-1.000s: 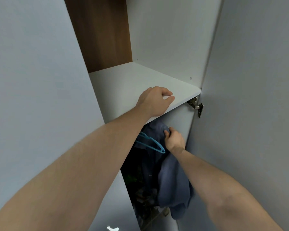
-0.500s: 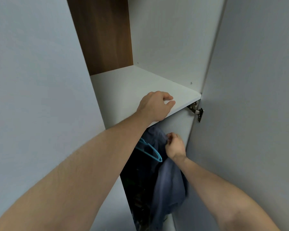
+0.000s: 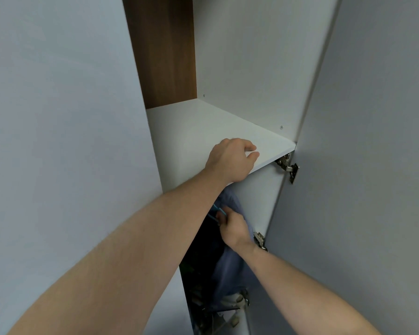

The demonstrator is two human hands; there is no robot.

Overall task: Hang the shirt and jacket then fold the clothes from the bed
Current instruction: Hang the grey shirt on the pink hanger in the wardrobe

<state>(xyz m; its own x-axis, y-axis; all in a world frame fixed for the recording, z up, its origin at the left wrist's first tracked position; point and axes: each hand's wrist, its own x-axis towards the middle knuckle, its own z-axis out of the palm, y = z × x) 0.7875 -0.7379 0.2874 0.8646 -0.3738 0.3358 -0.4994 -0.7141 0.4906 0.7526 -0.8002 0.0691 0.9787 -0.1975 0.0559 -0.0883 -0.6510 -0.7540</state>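
A blue garment (image 3: 230, 267) hangs inside the wardrobe below a white shelf (image 3: 191, 131). My left hand (image 3: 230, 160) grips the shelf's front edge, fingers curled over its top. Beneath the shelf, my right hand (image 3: 235, 228) pinches a light-blue plastic hanger (image 3: 218, 210) at the garment's top. Most of the hanger is hidden behind my left forearm and my fingers. The rail is out of sight under the shelf.
The open wardrobe door (image 3: 363, 165) stands close on the right, with metal hinges (image 3: 288, 165) beside the shelf and lower down. A closed white door (image 3: 58, 141) fills the left. Dark clutter (image 3: 211, 315) lies at the wardrobe bottom.
My right hand has shifted left and now pinches the blue hanger instead of the garment's shoulder. The garment hangs straighter. My left hand stays on the shelf edge.
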